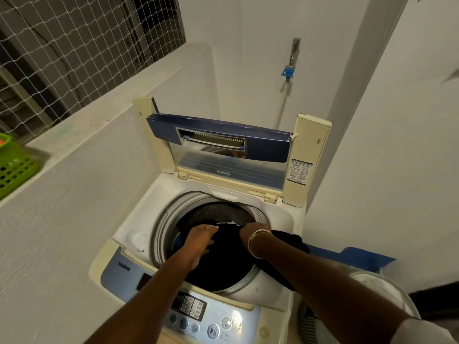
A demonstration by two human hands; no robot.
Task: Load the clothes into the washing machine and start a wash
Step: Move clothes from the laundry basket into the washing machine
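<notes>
A top-loading washing machine stands below me with its lid folded upright at the back. A black garment fills the drum opening, and part of it hangs over the right rim. My left hand lies on the garment's left side with its fingers curled into the cloth. My right hand, with bangles at the wrist, grips the garment's upper edge over the drum. The control panel with its buttons sits at the near edge.
A low white wall runs along the left, with a green plastic basket on its ledge. A blue tap is on the back wall. A round laundry basket stands to the right of the machine.
</notes>
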